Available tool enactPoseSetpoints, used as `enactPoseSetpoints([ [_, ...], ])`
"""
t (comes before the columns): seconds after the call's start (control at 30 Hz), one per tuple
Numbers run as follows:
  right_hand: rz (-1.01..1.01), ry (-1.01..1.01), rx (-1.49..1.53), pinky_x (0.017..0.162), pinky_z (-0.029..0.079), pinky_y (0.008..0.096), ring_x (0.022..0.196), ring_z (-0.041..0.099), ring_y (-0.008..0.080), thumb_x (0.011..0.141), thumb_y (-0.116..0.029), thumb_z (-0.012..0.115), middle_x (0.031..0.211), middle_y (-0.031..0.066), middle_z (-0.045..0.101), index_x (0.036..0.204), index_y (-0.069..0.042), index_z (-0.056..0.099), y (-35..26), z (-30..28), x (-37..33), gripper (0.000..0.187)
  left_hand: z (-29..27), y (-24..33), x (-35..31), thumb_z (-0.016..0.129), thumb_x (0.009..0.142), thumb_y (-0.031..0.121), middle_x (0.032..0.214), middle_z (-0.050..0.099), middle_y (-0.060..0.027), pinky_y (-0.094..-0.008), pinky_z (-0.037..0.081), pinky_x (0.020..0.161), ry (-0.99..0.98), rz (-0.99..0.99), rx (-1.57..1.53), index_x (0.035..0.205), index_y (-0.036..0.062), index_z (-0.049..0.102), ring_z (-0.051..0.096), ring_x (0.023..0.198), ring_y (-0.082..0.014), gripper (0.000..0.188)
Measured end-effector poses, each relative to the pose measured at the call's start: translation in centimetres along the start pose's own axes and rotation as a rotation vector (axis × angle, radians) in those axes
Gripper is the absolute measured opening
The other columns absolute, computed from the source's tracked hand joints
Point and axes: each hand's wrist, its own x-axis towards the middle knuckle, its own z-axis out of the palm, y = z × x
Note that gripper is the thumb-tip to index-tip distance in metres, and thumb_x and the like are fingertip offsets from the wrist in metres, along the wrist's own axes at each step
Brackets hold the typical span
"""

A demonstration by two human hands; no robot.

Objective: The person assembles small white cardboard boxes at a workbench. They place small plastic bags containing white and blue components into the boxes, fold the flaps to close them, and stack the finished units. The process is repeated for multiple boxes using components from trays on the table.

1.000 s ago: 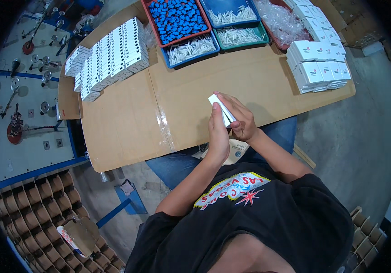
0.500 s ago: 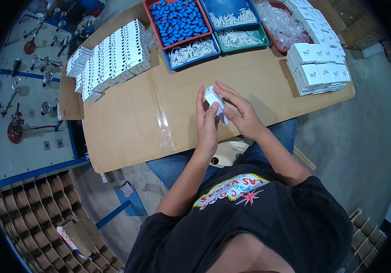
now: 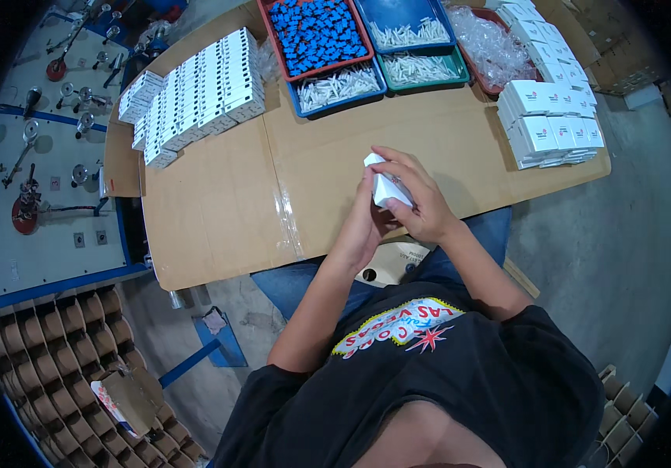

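Note:
Both my hands are closed around a small white box [image 3: 388, 189], held tilted just above the near part of the cardboard-covered table [image 3: 211, 226]. My left hand [image 3: 363, 226] supports it from the left and below, its fingers partly hidden behind the box. My right hand [image 3: 425, 203] wraps over its right side, with the thumb along the near end and the fingers across the top. What lies inside the box, if anything, cannot be seen.
Rows of white boxes [image 3: 203, 93] stand at the far left. Bins of blue pieces [image 3: 312, 35] and white sticks [image 3: 339, 88] line the back, beside a red bin of clear plastic bags [image 3: 495, 47]. More white boxes [image 3: 542, 132] are stacked at the right. Cardboard dividers [image 3: 47, 351] sit lower left.
The white box has turned in my hands and shows a broader white face. My right hand has closed further over it, and my left hand has rolled beneath it.

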Motion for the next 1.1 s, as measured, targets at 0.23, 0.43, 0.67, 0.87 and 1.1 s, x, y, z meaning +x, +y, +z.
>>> enactPoseSetpoints([
  [0.23,-0.044,0.019,-0.082,0.11,0.045,0.0449,0.132,0.055,0.042,0.097,-0.037,0.069,0.146,0.0247,0.055,0.143,0.006,0.053,-0.3,0.7,-0.2,0.065,1.0,-0.6,-0.4,0.04,0.104,0.067,0.131,0.058,-0.0069,-0.0405,0.048,0.103,0.1,0.016,-0.048,0.146,0.0135,0.044,0.059,0.122,-0.0203,0.069],
  [0.43,-0.108,0.036,-0.151,0.112,0.044,0.0462,0.134,0.055,0.0435,0.101,-0.033,0.063,0.147,0.0272,0.054,0.145,0.009,0.049,0.3,1.5,-0.7,0.062,0.6,-1.6,0.0,0.042,0.106,0.062,0.13,0.057,-0.0049,-0.0368,0.047,0.105,0.124,0.08,-0.051,0.147,0.0137,0.044,0.057,0.124,-0.0169,0.063],
  [0.67,-0.121,0.05,-0.135,0.11,0.047,0.0457,0.132,0.057,0.0436,0.103,-0.032,0.06,0.144,0.0277,0.056,0.144,0.009,0.05,1.0,2.0,-0.9,0.059,0.6,-1.9,0.2,0.041,0.107,0.06,0.131,0.055,-0.0061,-0.0368,0.046,0.107,0.134,0.105,-0.059,0.146,0.012,0.042,0.056,0.126,-0.0176,0.062],
  [0.87,-0.049,0.041,-0.066,0.112,0.045,0.0449,0.135,0.055,0.0418,0.105,-0.03,0.057,0.146,0.0266,0.055,0.145,0.006,0.053,1.3,2.6,-1.2,0.054,0.3,-1.8,0.3,0.04,0.107,0.06,0.131,0.055,-0.0072,-0.0384,0.045,0.108,0.15,0.078,-0.071,0.146,0.0118,0.042,0.055,0.126,-0.0193,0.062],
  [1.1,0.271,0.03,0.283,0.118,0.036,0.0386,0.143,0.048,0.0345,0.11,-0.035,0.046,0.15,0.0211,0.055,0.146,0.003,0.053,0.7,2.3,-0.5,0.052,-2.8,-2.3,1.9,0.032,0.108,0.063,0.133,0.057,-0.0098,-0.0402,0.043,0.108,0.124,0.088,0.193,0.148,0.0102,0.042,0.055,0.126,-0.0202,0.067],
])
